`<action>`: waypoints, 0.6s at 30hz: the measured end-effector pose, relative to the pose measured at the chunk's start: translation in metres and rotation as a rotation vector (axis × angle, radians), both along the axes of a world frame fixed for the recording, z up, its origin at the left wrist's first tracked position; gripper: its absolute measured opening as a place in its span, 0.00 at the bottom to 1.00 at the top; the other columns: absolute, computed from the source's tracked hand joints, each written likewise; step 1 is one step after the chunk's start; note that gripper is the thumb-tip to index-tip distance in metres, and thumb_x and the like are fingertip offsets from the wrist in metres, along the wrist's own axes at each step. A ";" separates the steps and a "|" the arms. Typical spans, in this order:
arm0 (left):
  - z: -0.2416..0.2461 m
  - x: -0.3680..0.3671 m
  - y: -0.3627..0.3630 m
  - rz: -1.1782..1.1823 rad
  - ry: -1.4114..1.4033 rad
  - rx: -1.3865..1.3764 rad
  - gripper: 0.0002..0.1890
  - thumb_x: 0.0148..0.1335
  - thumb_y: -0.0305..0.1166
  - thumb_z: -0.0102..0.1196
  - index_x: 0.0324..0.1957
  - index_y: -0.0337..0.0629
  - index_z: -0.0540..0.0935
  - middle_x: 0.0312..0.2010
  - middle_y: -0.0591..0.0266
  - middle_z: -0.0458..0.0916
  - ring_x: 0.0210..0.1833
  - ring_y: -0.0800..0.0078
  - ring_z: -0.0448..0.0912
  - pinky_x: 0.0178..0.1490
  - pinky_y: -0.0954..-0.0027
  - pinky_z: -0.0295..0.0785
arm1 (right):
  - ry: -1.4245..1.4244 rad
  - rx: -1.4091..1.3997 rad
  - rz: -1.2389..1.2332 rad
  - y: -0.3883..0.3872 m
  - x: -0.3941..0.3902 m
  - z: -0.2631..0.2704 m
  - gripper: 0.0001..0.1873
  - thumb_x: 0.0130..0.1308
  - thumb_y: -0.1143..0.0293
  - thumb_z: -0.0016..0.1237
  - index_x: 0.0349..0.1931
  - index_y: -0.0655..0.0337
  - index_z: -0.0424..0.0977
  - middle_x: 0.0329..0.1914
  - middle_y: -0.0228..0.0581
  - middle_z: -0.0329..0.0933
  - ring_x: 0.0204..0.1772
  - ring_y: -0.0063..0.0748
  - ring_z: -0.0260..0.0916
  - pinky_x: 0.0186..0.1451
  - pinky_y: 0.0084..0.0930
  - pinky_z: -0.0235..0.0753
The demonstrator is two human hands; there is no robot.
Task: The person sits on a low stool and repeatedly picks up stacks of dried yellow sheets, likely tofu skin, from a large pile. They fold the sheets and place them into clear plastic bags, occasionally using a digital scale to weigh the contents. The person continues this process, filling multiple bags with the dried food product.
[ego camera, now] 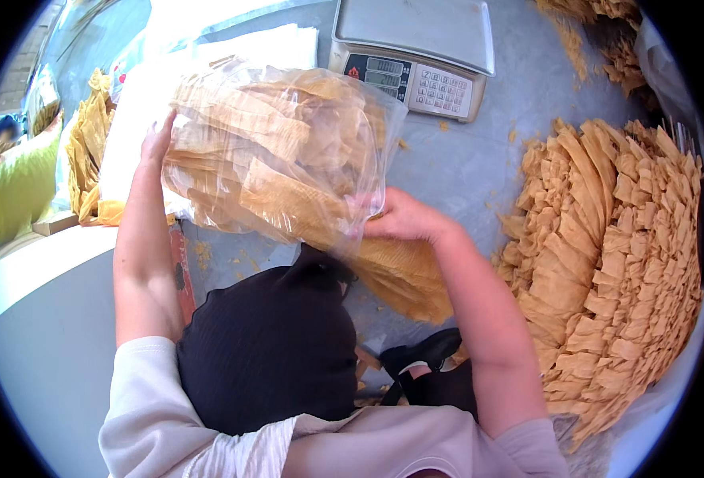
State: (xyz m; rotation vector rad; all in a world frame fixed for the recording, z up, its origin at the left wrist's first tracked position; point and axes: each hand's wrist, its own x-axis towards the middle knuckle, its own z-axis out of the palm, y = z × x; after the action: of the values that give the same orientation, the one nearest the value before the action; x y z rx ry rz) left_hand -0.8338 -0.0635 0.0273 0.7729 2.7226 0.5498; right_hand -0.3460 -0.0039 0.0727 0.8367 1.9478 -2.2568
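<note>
A large clear plastic bag (304,143), filled with tan, crinkled dried sheets, lies across the space before me. My right hand (393,215) grips the bag's edge at its lower right, fingertips partly behind the plastic. From below that hand a bundle of the same tan sheets (408,278) hangs down outside the clear part. My left hand (159,140) rests against the bag's left side with fingers pointing up; whether it pinches the plastic cannot be told.
A digital scale (411,66) stands beyond the bag. A big stack of tan sheets (615,257) is at the right. More sheets (89,149) stand at the left, near a yellow-green sack (20,185) and a white surface (47,287). Small scraps dot the grey floor.
</note>
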 end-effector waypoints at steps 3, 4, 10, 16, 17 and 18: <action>-0.012 0.004 -0.009 0.053 -0.494 0.071 0.41 0.58 0.55 0.60 0.59 0.25 0.70 0.52 0.50 0.76 0.54 0.66 0.74 0.55 0.69 0.69 | -0.140 0.057 0.032 0.005 -0.007 -0.004 0.27 0.57 0.59 0.62 0.55 0.59 0.74 0.53 0.41 0.77 0.56 0.29 0.71 0.61 0.28 0.68; -0.015 0.005 -0.013 0.026 -0.503 0.142 0.40 0.58 0.54 0.60 0.59 0.26 0.70 0.52 0.51 0.77 0.53 0.67 0.74 0.54 0.70 0.69 | -0.131 0.085 0.066 0.005 -0.010 -0.003 0.26 0.56 0.59 0.62 0.54 0.59 0.75 0.53 0.41 0.77 0.56 0.30 0.71 0.61 0.28 0.68; 0.006 0.042 -0.031 -0.061 -0.652 0.286 0.29 0.61 0.46 0.59 0.58 0.34 0.75 0.49 0.61 0.79 0.51 0.75 0.75 0.52 0.74 0.70 | -0.106 0.133 0.049 0.017 -0.021 -0.001 0.26 0.55 0.55 0.63 0.51 0.60 0.77 0.51 0.45 0.77 0.55 0.34 0.72 0.58 0.32 0.71; 0.004 0.038 -0.042 -0.053 -0.791 0.163 0.22 0.65 0.39 0.55 0.58 0.41 0.76 0.47 0.67 0.81 0.49 0.78 0.77 0.52 0.75 0.71 | -0.120 0.356 0.003 0.013 -0.051 0.028 0.29 0.54 0.49 0.61 0.50 0.61 0.77 0.46 0.50 0.79 0.52 0.41 0.75 0.55 0.34 0.73; 0.000 0.032 -0.044 -0.056 -0.862 0.188 0.22 0.66 0.39 0.54 0.58 0.41 0.75 0.48 0.66 0.80 0.49 0.78 0.77 0.52 0.75 0.71 | -0.063 0.413 0.081 0.013 -0.053 0.031 0.29 0.54 0.48 0.60 0.49 0.62 0.77 0.44 0.50 0.79 0.50 0.42 0.75 0.54 0.34 0.74; -0.008 0.029 -0.049 -0.057 -0.943 0.200 0.21 0.66 0.39 0.54 0.59 0.42 0.75 0.48 0.66 0.80 0.49 0.78 0.77 0.52 0.74 0.72 | -0.015 0.456 0.156 0.009 -0.052 0.032 0.29 0.55 0.47 0.59 0.49 0.62 0.77 0.42 0.50 0.79 0.48 0.44 0.76 0.53 0.35 0.75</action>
State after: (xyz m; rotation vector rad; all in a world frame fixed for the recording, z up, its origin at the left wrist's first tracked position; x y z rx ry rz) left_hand -0.8049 -0.1124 0.0192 0.4505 1.7883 0.8990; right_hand -0.3981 0.0055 0.1043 0.6945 2.4668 -1.7410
